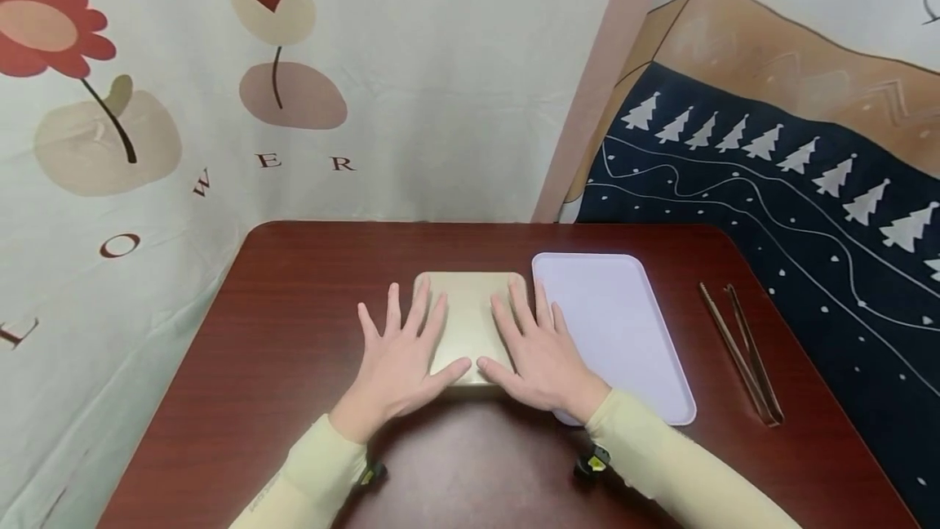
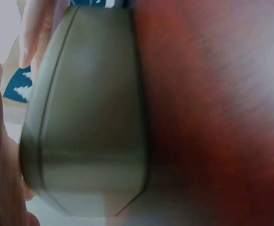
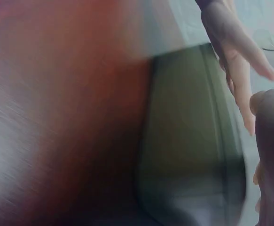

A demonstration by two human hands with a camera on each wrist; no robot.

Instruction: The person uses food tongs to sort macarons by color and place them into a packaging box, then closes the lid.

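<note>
A closed beige box [image 1: 467, 317] with a lid seam and rounded corners sits on the table in the head view. My left hand [image 1: 404, 357] lies spread over its left side, fingers straight and apart. Spread likewise, my right hand [image 1: 539, 353] covers the right side, its outer fingers reaching over a pale lilac tray [image 1: 617, 325]. The two thumbs point at each other near the box's front edge. Up close in the left wrist view, the box [image 2: 90, 103] shows its side wall below the lid seam; the right wrist view shows its wall [image 3: 183, 127] too.
Metal tongs [image 1: 745, 357] lie at the right of the dark red wooden table [image 1: 316, 268], beyond the tray. Behind the table hangs a pale curtain [image 1: 441, 64] with flower prints, and a navy cloth with white trees [image 1: 734, 178] covers the right side.
</note>
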